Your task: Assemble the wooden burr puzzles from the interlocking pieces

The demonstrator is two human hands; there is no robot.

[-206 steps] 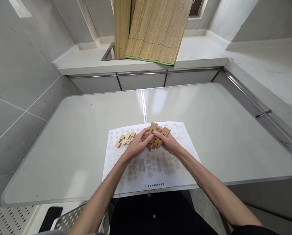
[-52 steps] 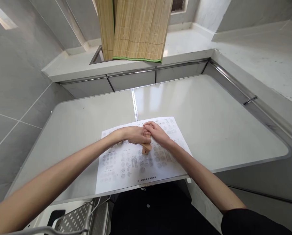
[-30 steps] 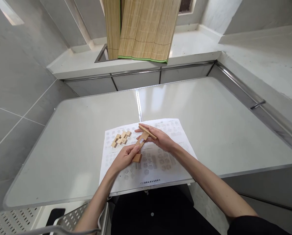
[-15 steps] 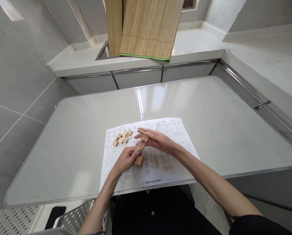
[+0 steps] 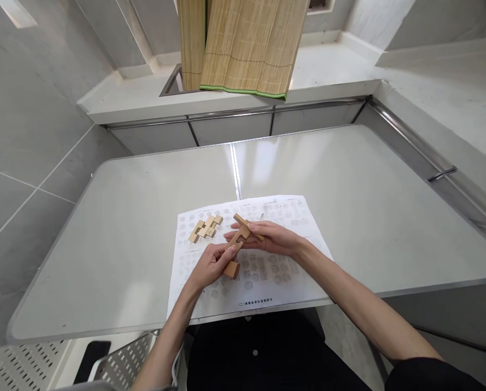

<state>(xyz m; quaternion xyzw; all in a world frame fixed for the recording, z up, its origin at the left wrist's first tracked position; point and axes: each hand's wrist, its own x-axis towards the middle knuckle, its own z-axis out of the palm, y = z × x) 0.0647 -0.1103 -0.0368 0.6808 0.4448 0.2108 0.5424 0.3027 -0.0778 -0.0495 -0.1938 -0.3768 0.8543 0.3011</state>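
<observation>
The left hand (image 5: 210, 264) pinches a notched wooden bar (image 5: 233, 253) steady; the right hand (image 5: 272, 239) pinches a crossing bar (image 5: 247, 227) into its slot

White table (image 5: 348, 206), rounded corners, a seam running front to back down its middle. Printed instruction sheet (image 5: 275, 271) lies flat at the near edge, centred on the seam. Cluster of wooden puzzle pieces (image 5: 204, 228) sits on the sheet's far-left corner.
</observation>
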